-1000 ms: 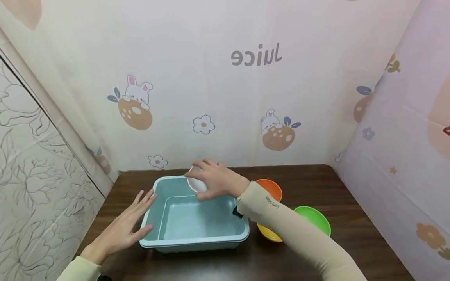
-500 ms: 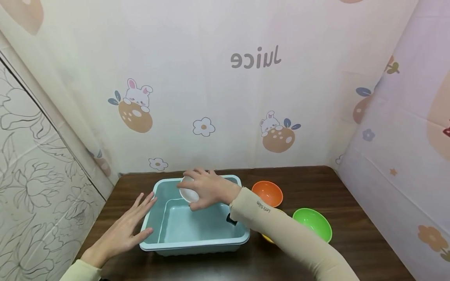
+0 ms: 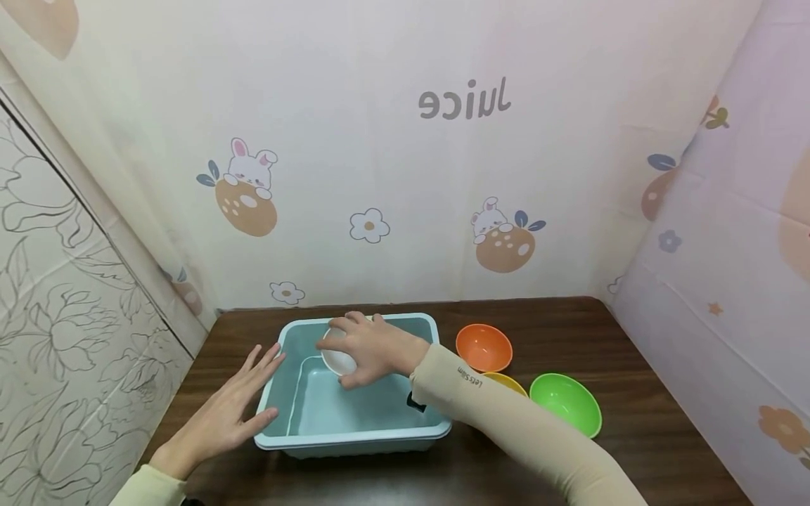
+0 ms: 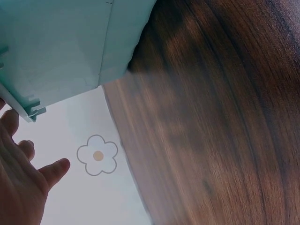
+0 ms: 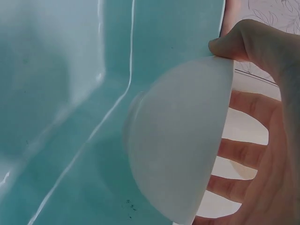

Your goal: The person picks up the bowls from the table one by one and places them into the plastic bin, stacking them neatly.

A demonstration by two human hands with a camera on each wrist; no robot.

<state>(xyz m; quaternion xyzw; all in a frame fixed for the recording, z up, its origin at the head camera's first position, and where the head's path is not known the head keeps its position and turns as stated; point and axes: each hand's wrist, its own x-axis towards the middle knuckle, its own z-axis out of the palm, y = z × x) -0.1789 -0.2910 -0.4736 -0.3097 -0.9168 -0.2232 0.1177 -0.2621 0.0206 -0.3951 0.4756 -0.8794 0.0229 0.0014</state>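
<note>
A white bowl [image 3: 338,360] is in my right hand [image 3: 378,347], which grips it by the rim over the back-left part of a light blue basin [image 3: 354,440]. In the right wrist view the white bowl [image 5: 178,136] is tipped on its side, its foot toward the basin's inside; the thumb and fingers hold opposite parts of its rim. With fingers spread and fairly straight, my left hand [image 3: 221,411] lies along the basin's left rim. The left wrist view has its fingertips at the edge of the basin [image 4: 56,51].
To the basin's right stand an orange bowl [image 3: 484,348], a green bowl [image 3: 565,406] and a yellow bowl [image 3: 506,383], the last partly behind my right sleeve. The dark wooden table [image 3: 645,436] meets a patterned curtain [image 3: 405,176] at the back.
My right hand has carried the white bowl from the basin's back rim leftward and down into the basin. The yellow bowl is partly covered by the sleeve throughout. My left hand stays put.
</note>
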